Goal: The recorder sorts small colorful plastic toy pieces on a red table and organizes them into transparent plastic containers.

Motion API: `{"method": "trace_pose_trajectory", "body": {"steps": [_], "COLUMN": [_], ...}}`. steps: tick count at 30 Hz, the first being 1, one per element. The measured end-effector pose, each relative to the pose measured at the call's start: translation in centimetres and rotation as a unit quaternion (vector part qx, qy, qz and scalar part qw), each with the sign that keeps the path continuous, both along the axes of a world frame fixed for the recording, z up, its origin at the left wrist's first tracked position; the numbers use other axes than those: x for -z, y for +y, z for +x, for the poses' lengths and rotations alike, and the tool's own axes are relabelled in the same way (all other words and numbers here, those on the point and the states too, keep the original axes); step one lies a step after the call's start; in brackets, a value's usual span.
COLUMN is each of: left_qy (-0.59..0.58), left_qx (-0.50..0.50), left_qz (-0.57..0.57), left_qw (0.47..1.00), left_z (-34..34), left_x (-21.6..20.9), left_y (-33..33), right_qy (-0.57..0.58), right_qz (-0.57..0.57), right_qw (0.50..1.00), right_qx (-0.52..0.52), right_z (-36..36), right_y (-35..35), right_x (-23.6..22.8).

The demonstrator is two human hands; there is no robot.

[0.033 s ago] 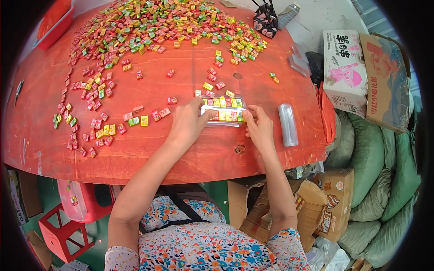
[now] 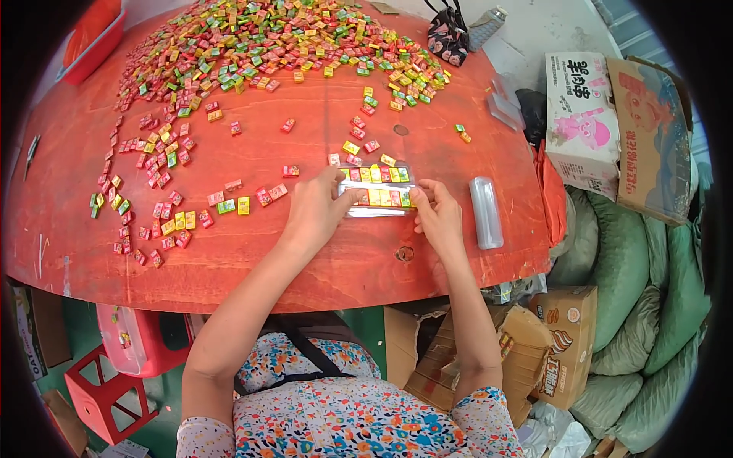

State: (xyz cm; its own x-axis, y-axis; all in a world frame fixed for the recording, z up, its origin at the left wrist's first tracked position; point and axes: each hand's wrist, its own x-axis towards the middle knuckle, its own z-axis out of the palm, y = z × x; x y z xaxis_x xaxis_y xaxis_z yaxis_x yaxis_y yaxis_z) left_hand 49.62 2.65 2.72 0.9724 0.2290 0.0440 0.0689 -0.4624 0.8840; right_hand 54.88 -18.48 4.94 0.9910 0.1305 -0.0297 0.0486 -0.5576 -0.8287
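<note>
A clear plastic tray (image 2: 376,185) lies on the red table in front of me, with two rows of small colourful boxes in it, yellow, red and green. My left hand (image 2: 315,204) grips its left end, fingertips by the upper row and thumb at the lower row. At the opposite end my right hand (image 2: 438,215) has its thumb and fingers closed on the lower right corner. Several loose small boxes (image 2: 351,147) lie just beyond the tray. To the right of my right hand rests a stack of clear plastic trays (image 2: 486,212).
A large heap of small boxes (image 2: 267,42) covers the far side of the red table (image 2: 252,275); more lie scattered on the left. A red bin (image 2: 95,46), dark patterned bag (image 2: 449,37) and grey bottle (image 2: 489,24) stand around its edge. Cartons (image 2: 582,126) and green sacks (image 2: 618,267) crowd the right.
</note>
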Motion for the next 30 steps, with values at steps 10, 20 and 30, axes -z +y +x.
{"method": "trace_pose_trajectory", "body": {"steps": [10, 20, 30], "left_qy": [-0.025, -0.018, 0.074], "left_qx": [-0.04, -0.018, 0.018], "left_qz": [-0.071, 0.171, -0.168], "left_qw": [0.996, 0.985, 0.983], "left_z": [1.7, 5.3, 4.2], "left_x": [-2.6, -1.2, 0.8], "left_y": [0.9, 1.6, 4.0], "right_qy": [-0.01, -0.136, 0.058], "right_qz": [0.047, -0.178, 0.087], "right_qw": [0.999, 0.973, 0.994], "right_qx": [0.013, 0.06, 0.035], "right_z": [3.2, 3.7, 2.4], "right_y": [1.9, 2.1, 1.2], "right_x": [-1.6, 0.9, -1.0]}}
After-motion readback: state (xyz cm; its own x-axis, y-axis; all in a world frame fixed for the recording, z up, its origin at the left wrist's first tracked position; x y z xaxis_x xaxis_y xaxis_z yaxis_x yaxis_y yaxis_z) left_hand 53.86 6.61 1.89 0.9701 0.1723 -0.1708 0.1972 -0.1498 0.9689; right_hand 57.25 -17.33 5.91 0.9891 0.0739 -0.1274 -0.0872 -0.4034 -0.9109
